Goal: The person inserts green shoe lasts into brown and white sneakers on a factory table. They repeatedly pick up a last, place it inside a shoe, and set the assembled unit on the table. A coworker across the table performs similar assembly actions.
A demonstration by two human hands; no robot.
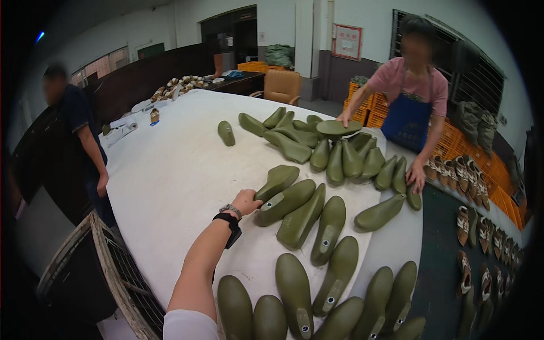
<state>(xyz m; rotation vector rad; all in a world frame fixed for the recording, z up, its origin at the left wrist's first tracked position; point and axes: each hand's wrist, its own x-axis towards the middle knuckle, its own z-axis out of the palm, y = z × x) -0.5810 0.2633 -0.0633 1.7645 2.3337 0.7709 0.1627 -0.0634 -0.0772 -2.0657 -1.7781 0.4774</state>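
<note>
My left hand, with a watch and a black band at the wrist, reaches out over the white table. Its fingers close around the near end of a green shoe last, whose far end points away to the right. Right beside the hand, a second shoe last lies with a metal-ringed hole facing up. Two more lasts, one of them this shoe last, lie just to its right. Nearer to me, several lasts such as this one lie sole up. My right hand is out of view.
Across the white table, a person in a blue apron handles a pile of lasts. Another person stands at the left. A wooden-framed rack stands at the near left; brown-and-white shoes line the right side.
</note>
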